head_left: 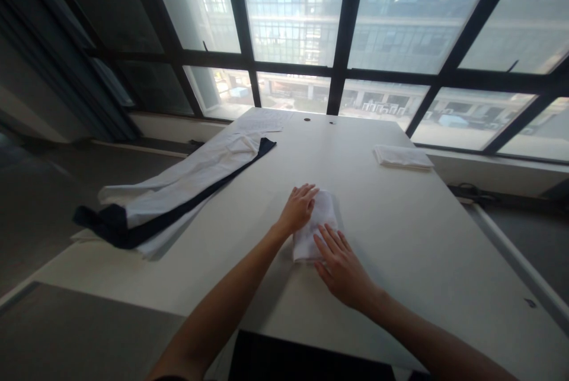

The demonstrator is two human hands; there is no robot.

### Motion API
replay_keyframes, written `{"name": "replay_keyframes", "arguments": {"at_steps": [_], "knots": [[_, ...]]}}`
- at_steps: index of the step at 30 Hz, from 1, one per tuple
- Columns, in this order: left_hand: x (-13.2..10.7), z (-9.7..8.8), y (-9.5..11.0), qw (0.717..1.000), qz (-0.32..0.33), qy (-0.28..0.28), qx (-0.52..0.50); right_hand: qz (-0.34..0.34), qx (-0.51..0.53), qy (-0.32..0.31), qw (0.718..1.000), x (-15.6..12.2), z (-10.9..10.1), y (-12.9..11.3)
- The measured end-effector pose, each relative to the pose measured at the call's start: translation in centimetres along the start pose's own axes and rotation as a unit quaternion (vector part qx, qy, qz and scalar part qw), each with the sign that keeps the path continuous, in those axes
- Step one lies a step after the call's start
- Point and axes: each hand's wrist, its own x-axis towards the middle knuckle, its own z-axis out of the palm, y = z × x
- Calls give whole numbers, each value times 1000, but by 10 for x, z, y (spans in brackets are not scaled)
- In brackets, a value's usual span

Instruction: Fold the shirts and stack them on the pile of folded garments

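A folded white cloth (306,245) lies on the white table (355,191) in front of me. Across its far left part rests my left hand (301,206), fingers stretched out and palm down. My right hand (340,259) lies flat at the cloth's near right edge, its fingers spread over the fabric. Neither hand grips anything. Parts of the cloth are hidden under both hands.
To the left, white garments (191,182) lie in a loose pile with a dark navy cloth (128,236) along them. Behind the pile are printed paper sheets (262,120). Another folded white cloth (402,157) sits at the far right, near the windows (293,7).
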Motion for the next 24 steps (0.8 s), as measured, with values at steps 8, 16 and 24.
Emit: {"name": "replay_keyframes", "arguments": {"at_steps": [8, 16, 24], "knots": [[23, 25, -21, 980, 28, -153, 125, -34, 31, -55, 997, 24, 33, -29], [13, 5, -4, 966, -20, -129, 222, -59, 120, -136, 982, 8, -4, 3], [-7, 9, 16, 965, 96, -102, 222, 136, 320, 159, 924, 20, -16, 59]]}}
